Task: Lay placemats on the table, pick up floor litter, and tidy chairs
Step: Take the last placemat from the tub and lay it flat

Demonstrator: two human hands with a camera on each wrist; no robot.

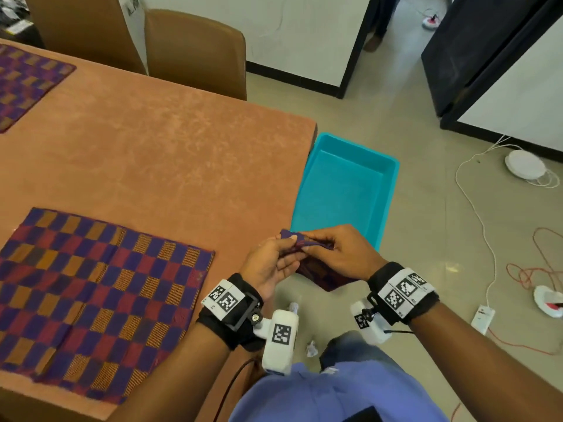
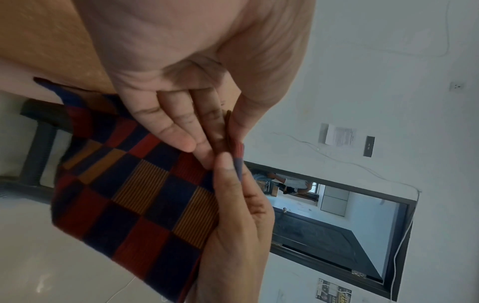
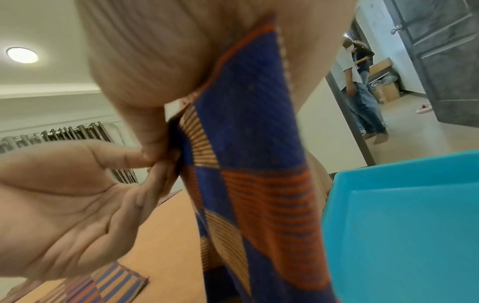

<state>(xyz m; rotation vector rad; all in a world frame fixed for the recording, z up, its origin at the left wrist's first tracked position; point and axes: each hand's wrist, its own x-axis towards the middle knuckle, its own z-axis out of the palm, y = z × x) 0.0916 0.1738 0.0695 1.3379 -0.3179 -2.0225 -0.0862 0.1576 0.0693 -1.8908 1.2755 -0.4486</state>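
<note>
A: What does each grip have hold of?

B: Both are clamped on one folded placemat (image 1: 307,249). The left hand (image 1: 272,264) pinches its upper edge between thumb and fingers; the right hand (image 1: 341,252) pinches the same edge just beside it, fingertips almost touching. The cloth hangs below them, lower centre of the head view, off the counter's corner.

A: And the wrist views?

B: In the left wrist view the left hand (image 2: 197,86) fills the top, the right hand (image 2: 238,221) rises from below, and the placemat (image 2: 134,201) spreads lower left. In the right wrist view the cloth (image 3: 249,164) drapes down the middle, with the left hand (image 3: 67,205) at the left.

A: Around them?

B: A spread placemat (image 1: 97,296) lies flat at lower left on the orange counter (image 1: 152,147), another placemat (image 1: 24,83) at upper left. A turquoise bin (image 1: 344,190) sits on the floor right of the counter's edge. Crumpled paper scraps (image 1: 312,348) lie on the floor near the person's feet. Two brown chairs (image 1: 195,53) stand at the top.
</note>
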